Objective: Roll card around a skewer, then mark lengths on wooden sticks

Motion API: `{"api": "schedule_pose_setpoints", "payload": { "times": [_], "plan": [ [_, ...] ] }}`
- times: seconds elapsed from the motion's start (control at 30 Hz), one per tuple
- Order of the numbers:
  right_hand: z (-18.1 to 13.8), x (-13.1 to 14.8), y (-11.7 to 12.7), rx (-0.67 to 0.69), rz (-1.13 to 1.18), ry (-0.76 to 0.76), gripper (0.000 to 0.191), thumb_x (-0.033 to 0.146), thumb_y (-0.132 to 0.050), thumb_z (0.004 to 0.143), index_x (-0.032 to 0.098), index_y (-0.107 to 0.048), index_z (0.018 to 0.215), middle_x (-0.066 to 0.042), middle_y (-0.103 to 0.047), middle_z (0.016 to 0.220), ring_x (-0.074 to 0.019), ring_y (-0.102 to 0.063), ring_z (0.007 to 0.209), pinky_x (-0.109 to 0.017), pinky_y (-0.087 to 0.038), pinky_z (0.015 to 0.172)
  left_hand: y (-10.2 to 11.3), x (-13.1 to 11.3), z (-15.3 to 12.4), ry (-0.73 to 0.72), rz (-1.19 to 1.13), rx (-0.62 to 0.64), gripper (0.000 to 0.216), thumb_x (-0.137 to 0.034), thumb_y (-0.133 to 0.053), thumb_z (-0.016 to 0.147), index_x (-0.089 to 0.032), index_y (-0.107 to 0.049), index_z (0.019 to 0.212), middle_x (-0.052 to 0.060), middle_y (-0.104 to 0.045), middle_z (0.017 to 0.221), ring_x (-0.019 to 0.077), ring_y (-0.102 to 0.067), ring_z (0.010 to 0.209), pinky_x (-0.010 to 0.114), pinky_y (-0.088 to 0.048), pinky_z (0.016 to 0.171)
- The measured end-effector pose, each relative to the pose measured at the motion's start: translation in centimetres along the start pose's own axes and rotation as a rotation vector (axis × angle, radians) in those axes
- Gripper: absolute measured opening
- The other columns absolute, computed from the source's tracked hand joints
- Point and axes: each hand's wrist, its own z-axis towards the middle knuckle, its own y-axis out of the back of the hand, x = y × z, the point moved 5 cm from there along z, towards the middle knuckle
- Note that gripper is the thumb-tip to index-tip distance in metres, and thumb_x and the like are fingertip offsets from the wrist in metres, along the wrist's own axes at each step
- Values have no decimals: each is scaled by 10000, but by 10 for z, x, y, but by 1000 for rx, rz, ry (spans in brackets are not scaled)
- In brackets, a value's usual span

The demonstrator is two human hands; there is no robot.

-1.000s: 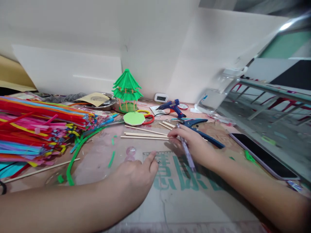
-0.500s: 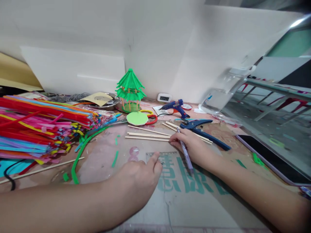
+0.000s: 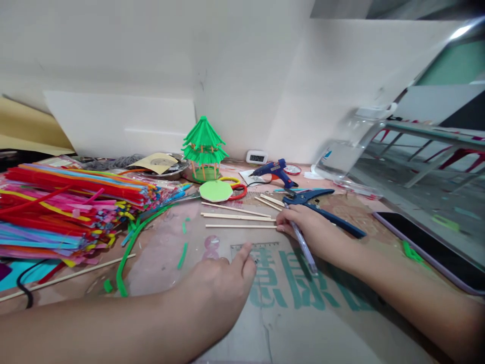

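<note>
My right hand (image 3: pixel 306 225) is closed, its fingertips pinching the right end of a thin wooden stick (image 3: pixel 240 226), while a purple pen (image 3: pixel 302 241) is tucked in the same hand. Several similar wooden sticks (image 3: pixel 237 217) lie just behind that one. My left hand (image 3: pixel 223 283) is mostly curled with the index finger extended, and it presses on a clear ruler (image 3: pixel 242 246) that lies on the mat. The part of the ruler under the hand is hidden. Behind the right hand rest blue cutting pliers (image 3: pixel 333 217).
A green model pavilion (image 3: pixel 204 146), a light-green paper octagon (image 3: pixel 215 191) on scissors (image 3: pixel 238 191), a blue glue gun (image 3: pixel 275 172) and a timer (image 3: pixel 256 157) stand behind. Pipe cleaners (image 3: pixel 71 202) pile up at left. A phone (image 3: pixel 432 247) and a water jug (image 3: pixel 341 146) are at right.
My right hand has drawn the front stick slightly right and nearer, widening its gap from the others. My left hand stays on the ruler. The view has shifted a little.
</note>
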Motion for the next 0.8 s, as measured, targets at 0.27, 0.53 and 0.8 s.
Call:
{"api": "schedule_pose_setpoints", "payload": {
  "times": [0.27,0.53,0.8],
  "plan": [
    [-4,11,32,20,-109,11,184,223,-533,974,214,-698,893,-74,-692,863,-228,-645,803,-335,-478,715,-3,-1,-2,-8,-23,-26,580,-29,-479,822,-80,-587,1390,221,-564,1455,195,-713,576,333,-553,463],
    [0,13,-10,-59,-7,70,197,286,-527,1014,206,-703,1050,-110,-650,996,-241,-620,932,-388,-526,821,-2,-1,-1,-2,-44,-29,553,-11,-470,817,-80,-617,1345,231,-593,1420,214,-729,604,323,-534,437],
    [-2,13,1,53,44,39,146,217,-563,979,211,-704,939,-85,-664,962,-225,-622,907,-365,-508,810,-3,-1,-1,2,-35,-65,469,-68,-511,855,-71,-631,1308,236,-649,1355,197,-703,555,306,-500,406]
  ]
}}
